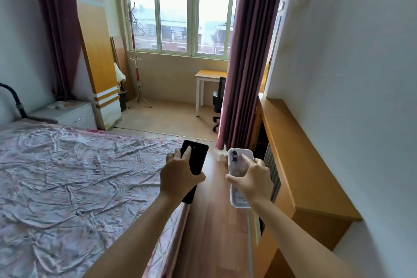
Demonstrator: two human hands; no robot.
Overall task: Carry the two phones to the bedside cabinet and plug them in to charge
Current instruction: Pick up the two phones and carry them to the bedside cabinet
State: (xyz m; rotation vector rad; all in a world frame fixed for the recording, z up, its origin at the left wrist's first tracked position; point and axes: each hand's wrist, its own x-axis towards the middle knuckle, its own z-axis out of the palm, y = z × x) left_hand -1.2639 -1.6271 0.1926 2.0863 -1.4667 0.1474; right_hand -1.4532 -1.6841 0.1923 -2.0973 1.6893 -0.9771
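Note:
My left hand [178,176] grips a black phone [198,160], back side up, over the wooden floor beside the bed. My right hand [252,178] grips a white phone [237,165] in a clear case, camera end pointing away, and a white strap or cord hangs down from its near end. The white bedside cabinet [72,115] stands far off at the left, beyond the bed's far side, with small pale items and a dark cable on its top.
A bed [74,187] with a crumpled pink sheet fills the left. A wooden shelf unit [300,165] runs along the right wall. A narrow strip of wood floor [216,221] lies between them. Purple curtains, a desk and a chair stand ahead near the window.

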